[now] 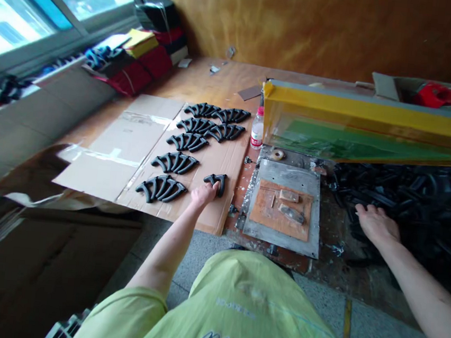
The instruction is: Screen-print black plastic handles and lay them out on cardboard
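Note:
My left hand (204, 193) is closed on a black curved plastic part (221, 184) at the front right of a flattened cardboard sheet (208, 218). That part touches the cardboard and seems to overlap another like it. Beyond and to the left, more such parts lie in fanned rows, among them a near fan (162, 188) and a far one (230, 115). Far to the right, my right hand (377, 224) rests at the edge of a heap of black parts (418, 193). Its fingers curl down onto a black part there, and their tips are partly hidden.
Between my hands lies a metal plate (313, 233) bearing a wooden board (261, 215) with small blocks. Behind it stand a tape roll (278, 154), a red-capped bottle (257, 129) and a raised yellow-edged screen frame (358, 115). Boxes (152, 61) line the window side.

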{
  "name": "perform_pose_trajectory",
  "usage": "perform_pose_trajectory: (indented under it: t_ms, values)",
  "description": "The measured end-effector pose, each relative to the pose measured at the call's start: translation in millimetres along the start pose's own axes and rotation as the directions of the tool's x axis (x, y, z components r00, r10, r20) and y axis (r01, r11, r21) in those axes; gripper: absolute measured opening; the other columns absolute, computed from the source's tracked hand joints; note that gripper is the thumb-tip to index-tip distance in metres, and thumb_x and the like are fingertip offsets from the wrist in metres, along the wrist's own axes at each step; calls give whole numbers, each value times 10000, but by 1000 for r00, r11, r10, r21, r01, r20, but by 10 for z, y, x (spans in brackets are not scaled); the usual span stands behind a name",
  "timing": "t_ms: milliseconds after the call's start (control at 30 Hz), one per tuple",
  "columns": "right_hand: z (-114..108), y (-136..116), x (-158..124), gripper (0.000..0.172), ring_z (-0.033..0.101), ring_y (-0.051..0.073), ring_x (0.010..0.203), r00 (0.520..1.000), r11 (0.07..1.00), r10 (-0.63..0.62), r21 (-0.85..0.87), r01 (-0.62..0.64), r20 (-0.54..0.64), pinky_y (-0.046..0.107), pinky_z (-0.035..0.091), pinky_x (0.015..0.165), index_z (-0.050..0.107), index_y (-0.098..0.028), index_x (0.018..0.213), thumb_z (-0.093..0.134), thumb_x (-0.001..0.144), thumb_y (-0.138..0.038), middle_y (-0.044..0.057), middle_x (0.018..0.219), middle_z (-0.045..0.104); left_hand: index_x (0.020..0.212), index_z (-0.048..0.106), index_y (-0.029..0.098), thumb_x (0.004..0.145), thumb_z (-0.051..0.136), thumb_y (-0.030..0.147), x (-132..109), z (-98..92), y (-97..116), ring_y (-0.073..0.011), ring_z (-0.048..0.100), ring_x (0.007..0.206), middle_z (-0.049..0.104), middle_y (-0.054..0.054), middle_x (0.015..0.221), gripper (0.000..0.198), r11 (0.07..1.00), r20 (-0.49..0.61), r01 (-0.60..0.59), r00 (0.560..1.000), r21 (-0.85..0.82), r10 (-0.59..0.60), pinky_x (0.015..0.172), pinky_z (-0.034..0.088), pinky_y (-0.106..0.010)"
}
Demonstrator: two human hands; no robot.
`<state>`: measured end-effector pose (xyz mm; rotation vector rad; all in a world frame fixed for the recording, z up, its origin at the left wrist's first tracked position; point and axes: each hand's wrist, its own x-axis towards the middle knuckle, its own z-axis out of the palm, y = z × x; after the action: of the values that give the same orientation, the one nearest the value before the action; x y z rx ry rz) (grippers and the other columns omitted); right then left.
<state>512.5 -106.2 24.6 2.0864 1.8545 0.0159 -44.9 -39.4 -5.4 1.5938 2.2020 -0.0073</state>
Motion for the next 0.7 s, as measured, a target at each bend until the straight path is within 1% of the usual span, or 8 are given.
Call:
perform_pose_trajectory:
  t_ms: [100,200,300,433,500,600,667,700]
  values:
    - [-165,63,-112,316,601,345,918,988,996,66,68,-57,-141,472,431,654,648,-273,959,368,903,-138,236,974,616,1113,669,70,931,321,627,-130,-30,-28,-407,661,1044,689,-305,1062,681,998,-14,18,1000,64,-17,886,461,-507]
    - [-373,-156,-261,185,616,342,892,929,953,144,302,-36,-342,485,462,724,626,-315,904,446,941,-339,213,934,629,1115,658,138,957,253,614,-317,-51,36,-359,684,993,713,-252,1031,645,996,-40,13,999,89,-10,828,475,-438]
    - [-530,-670,-378,245,632,306,946,876,811,124,556,181,-466,450,508,842,648,-292,953,471,935,-461,158,982,654,1028,661,196,972,250,591,-459,-101,233,-306,695,924,734,-178,957,573,997,-62,-59,996,46,62,763,458,-354]
    - [-537,-1441,-437,323,619,264,1045,859,670,-32,627,397,-511,426,503,948,688,-227,1136,465,946,-364,125,1111,645,925,657,211,981,306,558,-501,-347,640,-239,684,806,716,-103,806,497,950,-155,-253,962,-181,226,690,414,-285]
    - [-475,-1694,-420,335,613,238,1020,852,647,-93,620,445,-515,398,502,950,708,-222,1151,444,952,-278,109,1074,647,961,657,201,980,335,558,-495,-565,880,-194,654,707,681,-65,720,482,842,-262,-384,917,-378,300,661,407,-264]
    - [-377,-1850,-371,362,582,221,984,842,665,-165,572,480,-514,375,508,921,742,-232,1112,426,944,-176,87,1010,640,1163,613,185,968,367,587,-506,-947,1262,-124,574,572,624,-11,648,510,499,-457,-582,813,-643,361,617,417,-233]
    - [-339,-1857,-352,381,561,221,983,830,698,-225,509,503,-511,376,504,919,744,-243,1123,429,936,-138,85,1013,638,1248,573,184,969,337,603,-540,-1181,1498,-95,521,504,599,7,622,556,274,-523,-631,765,-726,375,566,414,-212]
    - [-332,-1847,-352,389,555,223,989,822,712,-258,476,517,-507,375,502,921,737,-245,1146,435,932,-126,88,1027,640,1251,572,184,972,314,609,-566,-1277,1597,-86,499,475,588,10,606,570,200,-532,-631,754,-750,385,537,407,-204]
